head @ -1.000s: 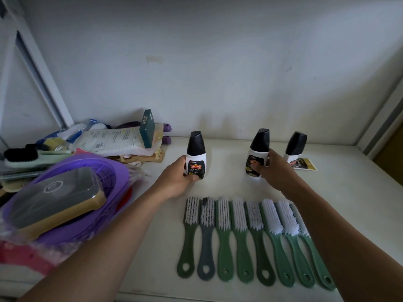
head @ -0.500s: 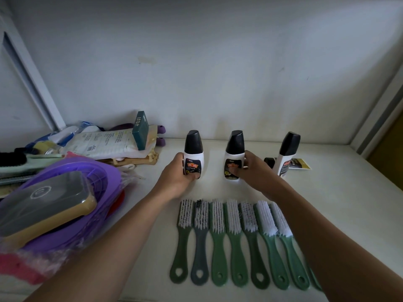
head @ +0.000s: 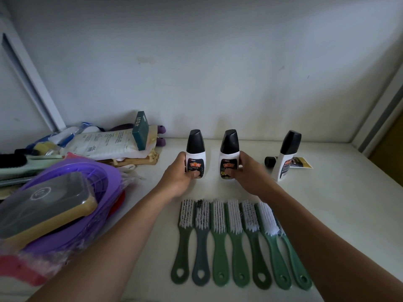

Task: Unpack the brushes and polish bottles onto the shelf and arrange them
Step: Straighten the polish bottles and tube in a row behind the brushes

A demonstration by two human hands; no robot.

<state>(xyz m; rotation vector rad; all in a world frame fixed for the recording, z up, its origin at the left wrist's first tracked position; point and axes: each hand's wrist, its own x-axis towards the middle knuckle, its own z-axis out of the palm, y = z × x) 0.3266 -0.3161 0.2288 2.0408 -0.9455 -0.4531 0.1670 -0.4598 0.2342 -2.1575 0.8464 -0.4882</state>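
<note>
Three white polish bottles with black caps stand on the white shelf (head: 327, 214). My left hand (head: 178, 175) grips the left bottle (head: 195, 151) around its label. My right hand (head: 246, 173) grips the middle bottle (head: 229, 152), close beside the left one. The third bottle (head: 286, 155) stands alone further right, leaning slightly. Several green and grey brushes (head: 233, 243) with white bristles lie side by side in a row in front of the bottles, handles toward me.
A purple basket (head: 98, 184) holding a tan-edged lidded box (head: 45, 201) sits at the left, over pink wrapped items. Behind it lie a paper packet (head: 104, 144), a dark green box (head: 140, 130) and a black brush. A small tube and leaflet (head: 301, 163) lie behind the third bottle.
My right hand has slid the middle bottle leftward, from near the third bottle to right beside the left bottle. My left hand has kept its hold on the left bottle.
</note>
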